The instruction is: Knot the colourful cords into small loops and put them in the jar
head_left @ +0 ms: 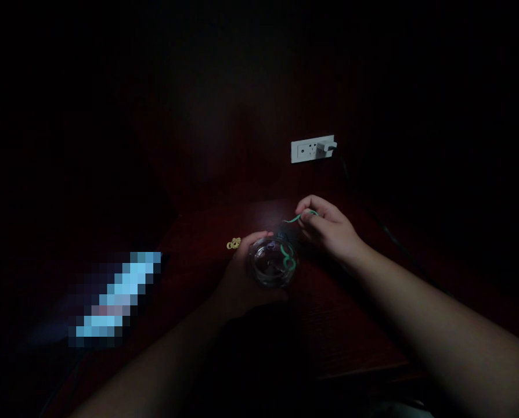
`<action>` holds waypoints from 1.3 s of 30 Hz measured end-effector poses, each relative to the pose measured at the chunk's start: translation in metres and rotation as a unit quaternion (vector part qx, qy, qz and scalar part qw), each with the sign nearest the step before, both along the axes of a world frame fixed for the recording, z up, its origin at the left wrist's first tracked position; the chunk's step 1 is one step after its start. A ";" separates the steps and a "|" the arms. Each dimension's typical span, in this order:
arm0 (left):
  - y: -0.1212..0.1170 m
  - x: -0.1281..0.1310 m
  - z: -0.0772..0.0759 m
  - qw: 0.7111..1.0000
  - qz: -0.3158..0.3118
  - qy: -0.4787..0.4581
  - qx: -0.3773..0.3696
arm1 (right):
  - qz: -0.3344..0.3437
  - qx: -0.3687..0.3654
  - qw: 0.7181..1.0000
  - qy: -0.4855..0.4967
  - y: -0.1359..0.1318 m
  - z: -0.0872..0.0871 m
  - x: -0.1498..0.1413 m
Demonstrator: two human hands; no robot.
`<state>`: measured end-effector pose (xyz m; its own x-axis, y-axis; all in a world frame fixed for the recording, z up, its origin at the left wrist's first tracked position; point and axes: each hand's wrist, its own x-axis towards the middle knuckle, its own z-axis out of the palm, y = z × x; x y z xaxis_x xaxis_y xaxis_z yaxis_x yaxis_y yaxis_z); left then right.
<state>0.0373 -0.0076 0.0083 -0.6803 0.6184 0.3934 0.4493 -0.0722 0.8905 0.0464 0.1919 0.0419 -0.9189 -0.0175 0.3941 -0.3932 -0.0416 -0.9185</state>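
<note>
My left hand (237, 287) is wrapped round a clear, round, open-topped container (273, 280), which stands over the dark red table. Inside it lie a green band (288, 258) with a curled shape and a small purple item (271, 245). Just above and to the right of the rim, my right hand (324, 223) pinches a thin green band (292, 220); one end sticks out to the left of the fingers. A small clump of yellow loops (234, 243) rests beyond my left hand. Some dark loops (283, 233) show faintly behind the container.
The room is very dark. On the back panel is a white wall socket (302, 151) with a plug (327, 146) in it, and a dark cable (390, 235) runs down to the right. A glowing, pixelated screen (120, 296) sits at the left. The table's front edge (359, 371) shows at lower right.
</note>
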 end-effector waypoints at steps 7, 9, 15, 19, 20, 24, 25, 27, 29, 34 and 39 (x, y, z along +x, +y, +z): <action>0.000 -0.002 -0.001 1.000 0.017 0.002 0.024 | -0.014 -0.012 1.000 -0.023 0.001 -0.006 -0.005; 0.001 -0.002 -0.004 0.999 -0.011 -0.028 0.013 | 0.010 0.013 1.000 -0.026 0.000 -0.005 -0.004; 0.004 -0.002 -0.011 0.996 -0.048 -0.074 0.006 | 0.107 0.068 0.992 0.011 -0.002 0.001 0.006; 0.004 -0.002 -0.013 0.997 -0.059 -0.056 -0.002 | 0.117 0.108 0.987 0.018 -0.003 0.003 0.010; 0.004 -0.002 -0.013 0.997 -0.063 -0.052 -0.004 | 0.114 0.121 0.986 0.020 -0.004 0.003 0.010; 0.003 -0.002 -0.013 0.998 -0.036 -0.047 -0.034 | 0.088 0.167 0.982 0.024 -0.004 0.002 0.010; 0.003 -0.002 -0.013 0.998 -0.027 -0.044 -0.042 | 0.083 0.173 0.981 0.024 -0.004 0.002 0.010; 0.002 -0.002 -0.014 0.998 -0.017 -0.037 -0.051 | 0.075 0.182 0.980 0.027 -0.004 0.002 0.010; 0.002 -0.002 -0.015 0.998 -0.017 -0.034 -0.056 | 0.067 0.201 0.977 0.035 -0.005 0.002 0.010; 0.003 -0.003 -0.016 0.998 -0.032 -0.034 -0.048 | 0.066 0.248 0.966 0.038 -0.004 0.001 0.008; 0.003 -0.003 -0.013 0.998 -0.028 -0.025 -0.051 | 0.090 0.243 0.965 0.045 -0.002 -0.001 0.006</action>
<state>0.0344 -0.0048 -0.0048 -0.6610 0.6904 0.2940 0.4026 -0.0043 0.9154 0.0523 0.1897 0.0414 -0.8461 -0.3758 0.3780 -0.4992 0.3100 -0.8091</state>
